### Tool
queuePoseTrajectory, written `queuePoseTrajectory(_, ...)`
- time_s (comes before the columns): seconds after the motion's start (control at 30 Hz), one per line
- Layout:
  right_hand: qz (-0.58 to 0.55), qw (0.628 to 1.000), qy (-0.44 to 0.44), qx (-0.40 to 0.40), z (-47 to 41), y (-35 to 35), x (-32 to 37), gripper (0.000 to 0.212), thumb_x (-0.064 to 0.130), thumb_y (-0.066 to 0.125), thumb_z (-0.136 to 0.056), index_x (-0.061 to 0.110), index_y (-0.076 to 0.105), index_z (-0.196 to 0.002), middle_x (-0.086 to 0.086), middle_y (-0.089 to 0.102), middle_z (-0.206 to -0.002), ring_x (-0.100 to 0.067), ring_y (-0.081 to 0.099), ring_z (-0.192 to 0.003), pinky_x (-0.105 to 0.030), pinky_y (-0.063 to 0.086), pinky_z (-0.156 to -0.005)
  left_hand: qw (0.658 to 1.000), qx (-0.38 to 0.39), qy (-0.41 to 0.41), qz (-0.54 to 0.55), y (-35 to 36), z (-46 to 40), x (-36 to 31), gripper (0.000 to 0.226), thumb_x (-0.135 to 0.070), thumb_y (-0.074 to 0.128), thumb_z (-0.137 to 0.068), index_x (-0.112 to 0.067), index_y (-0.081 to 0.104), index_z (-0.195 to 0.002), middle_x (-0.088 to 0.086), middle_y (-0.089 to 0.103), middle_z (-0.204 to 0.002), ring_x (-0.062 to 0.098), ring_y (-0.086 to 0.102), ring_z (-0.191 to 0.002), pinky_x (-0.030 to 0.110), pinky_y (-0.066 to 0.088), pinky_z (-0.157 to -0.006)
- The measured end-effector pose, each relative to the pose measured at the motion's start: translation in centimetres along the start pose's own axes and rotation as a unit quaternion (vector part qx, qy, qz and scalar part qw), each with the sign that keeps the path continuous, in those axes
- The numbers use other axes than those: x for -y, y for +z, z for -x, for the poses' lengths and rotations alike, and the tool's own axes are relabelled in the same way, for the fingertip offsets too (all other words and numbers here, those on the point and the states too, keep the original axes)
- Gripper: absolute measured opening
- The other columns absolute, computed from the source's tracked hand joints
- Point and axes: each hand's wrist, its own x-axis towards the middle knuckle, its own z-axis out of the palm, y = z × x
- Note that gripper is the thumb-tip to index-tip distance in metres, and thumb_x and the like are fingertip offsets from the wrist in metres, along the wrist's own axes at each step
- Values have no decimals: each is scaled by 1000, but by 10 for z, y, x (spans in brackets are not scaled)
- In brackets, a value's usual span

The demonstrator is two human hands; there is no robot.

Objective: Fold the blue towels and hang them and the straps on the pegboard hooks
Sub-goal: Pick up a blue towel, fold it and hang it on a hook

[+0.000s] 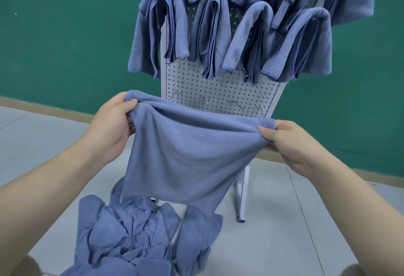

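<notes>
Left hand: the left hand [113,120] pinches the towel's upper left corner, thumb over the hem, fingers curled behind the cloth.
Right hand: the right hand [290,142] pinches the opposite upper corner, bunched between thumb and fingers.
Held towel: the blue towel [188,155] hangs stretched between both hands, in front of the pegboard's lower part — its top edge runs left to right, sloping down toward the right hand; it looks doubled over, the loose bottom edge dangling free.
Key relation: the free hooks [204,98] sit just behind and above the top edge, farther away, so hanging likely means lifting and pushing forward; neither hand is clearly nearer to them.
Pegboard: the pegboard [218,88] stands upright, its upper rows filled with folded towels [209,33] draped over hooks.
Room: bare perforated panel shows only along the bottom hook row.
Floor pile: unfolded towels [131,238] lie heaped on the near floor — well below the hands.
Straps: none that I can tell apart.
</notes>
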Motion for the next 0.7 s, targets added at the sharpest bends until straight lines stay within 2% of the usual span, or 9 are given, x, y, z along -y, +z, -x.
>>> queuePoseTrajectory(0.07, -12, 1000, 6, 6, 1, 3, 2, 19, 16, 60, -103, 8, 76, -109, -13, 77, -114, -41, 66, -120, -58, 48, -108, 999, 4, -22, 45, -1, -1, 0, 28, -9, 38, -107, -16, 64, -100, 4, 69, -103, 20, 64, -95, 33, 47, -89)
queuePoseTrajectory(0.13, -25, 1000, 7, 9, 1, 5, 3, 18, 13, 61, -102, 7, 76, -109, -14, 77, -114, -36, 70, -111, -57, 48, -110, 994, 6, -45, 99, -2, -2, -1, 26, -10, 39, -106, -12, 63, -96, 6, 68, -100, 21, 64, -98, 34, 47, -98)
queuePoseTrajectory(0.17, -31, 999, 7, 14, 1, 6, 4, 18, 12, 61, -102, 6, 76, -110, -14, 77, -114, -31, 70, -106, -55, 48, -110, 992, 6, -58, 112, -1, -2, -2, 25, -12, 41, -105, -11, 63, -93, 7, 67, -95, 21, 65, -95, 34, 47, -98)
queuePoseTrajectory(0.23, -41, 999, 6, 24, 2, 8, 6, 17, 10, 61, -101, 5, 76, -108, -13, 78, -112, -26, 69, -99, -50, 50, -109, 991, 14, -87, 105, 2, -2, -1, 24, -21, 48, -106, -11, 62, -89, 8, 67, -90, 23, 66, -91, 35, 49, -94)
queuePoseTrajectory(0.33, -55, 998, 0, 26, 3, 11, 7, 18, 13, 61, -102, 10, 75, -90, -9, 77, -94, -23, 65, -88, -43, 53, -100, 990, 45, -118, 57, 5, 2, 6, 21, -29, 60, -102, -10, 66, -101, 12, 74, -106, 25, 71, -103, 39, 52, -101)
queuePoseTrajectory(0.4, -62, 998, -17, 18, 5, 13, 8, 24, 18, 63, -103, 13, 73, -81, -4, 72, -84, -20, 62, -83, -39, 53, -91, 995, 41, -94, 16, 8, 5, 9, 18, -27, 63, -101, -10, 69, -99, 8, 75, -101, 20, 71, -95, 37, 53, -99)
queuePoseTrajectory(0.53, -99, 990, -68, -78, 0, 8, 5, 19, 20, 63, -103, 10, 75, -92, -2, 69, -88, -13, 60, -78, -24, 52, -72, 998, 14, 10, -66, 12, 9, 5, 15, -16, 62, -102, -11, 75, -98, 1, 78, -98, 12, 70, -86, 24, 56, -79)
queuePoseTrajectory(0.63, -131, 977, -76, -151, -6, -5, 4, 20, 24, 65, -101, 8, 76, -97, -2, 66, -94, -17, 54, -85, -31, 46, -78, 996, -26, 46, -66, 8, 5, 2, 14, -14, 63, -101, -14, 76, -96, 0, 77, -98, 13, 68, -86, 26, 53, -78)
queuePoseTrajectory(0.7, -175, 968, -71, -164, -6, -12, 6, 19, 22, 64, -102, 11, 77, -96, -2, 74, -103, -17, 59, -91, -35, 51, -88, 996, -38, 58, -54, 5, 3, 0, 16, -15, 62, -102, -17, 75, -93, -1, 76, -98, 14, 66, -88, 29, 51, -83)
